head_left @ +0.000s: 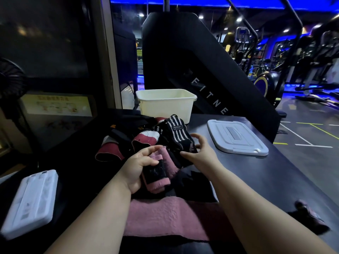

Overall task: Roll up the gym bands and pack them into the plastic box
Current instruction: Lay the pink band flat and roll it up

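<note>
Gripped pink roll (156, 174) in left hand (136, 166), held right hand (200, 153) wide open by striped band (176, 133) at one o'clock, risked unrolling through any slackened squeeze.

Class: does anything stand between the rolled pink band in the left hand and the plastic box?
Only the heap of loose bands, on the table between the rolled pink band in the left hand and the plastic box. It lies low, so lifting over it probably works. The lid lies off, to the box's right.

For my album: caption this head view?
Left hand grips a rolled pink band; right hand open beside it; lidless plastic box behind.
</note>
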A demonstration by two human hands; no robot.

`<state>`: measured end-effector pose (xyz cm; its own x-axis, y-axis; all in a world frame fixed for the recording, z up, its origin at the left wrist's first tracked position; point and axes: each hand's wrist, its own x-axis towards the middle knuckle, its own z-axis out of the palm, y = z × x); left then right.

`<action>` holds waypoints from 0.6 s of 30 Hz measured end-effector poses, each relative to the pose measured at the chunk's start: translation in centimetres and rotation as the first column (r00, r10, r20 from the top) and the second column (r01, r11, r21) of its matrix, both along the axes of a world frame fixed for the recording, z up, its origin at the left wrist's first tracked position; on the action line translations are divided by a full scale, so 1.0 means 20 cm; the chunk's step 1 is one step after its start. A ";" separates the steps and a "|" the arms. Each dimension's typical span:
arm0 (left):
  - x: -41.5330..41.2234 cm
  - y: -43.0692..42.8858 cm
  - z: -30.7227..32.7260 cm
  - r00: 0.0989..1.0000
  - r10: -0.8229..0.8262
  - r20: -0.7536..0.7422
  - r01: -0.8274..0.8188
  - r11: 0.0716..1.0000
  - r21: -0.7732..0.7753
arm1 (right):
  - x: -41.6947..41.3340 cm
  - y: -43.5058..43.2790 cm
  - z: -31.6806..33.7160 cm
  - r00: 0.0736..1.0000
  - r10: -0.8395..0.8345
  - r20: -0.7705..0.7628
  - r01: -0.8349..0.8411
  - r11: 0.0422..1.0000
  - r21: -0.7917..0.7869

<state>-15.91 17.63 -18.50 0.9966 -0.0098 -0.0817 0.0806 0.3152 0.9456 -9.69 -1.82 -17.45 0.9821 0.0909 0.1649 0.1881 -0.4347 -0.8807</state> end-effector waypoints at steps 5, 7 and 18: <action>0.00 0.01 0.00 1.000 -0.001 0.028 0.003 0.996 -0.085 | -0.02 0.05 0.03 0.982 0.148 0.121 -0.106 0.949 -0.298; -0.01 0.01 0.00 0.999 0.003 0.035 0.000 0.997 -0.083 | -0.01 0.06 0.03 0.978 0.144 0.151 -0.075 0.917 -0.392; -0.03 0.00 -0.01 0.993 0.084 0.078 -0.082 0.996 -0.025 | -0.02 0.11 0.04 0.970 0.170 0.172 -0.057 0.853 -0.519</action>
<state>-16.59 17.58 -18.70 0.9974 0.0724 -0.0034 -0.0214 0.3384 0.9408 -10.11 0.28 -16.71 0.9091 0.3255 0.2599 0.4141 -0.7736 -0.4796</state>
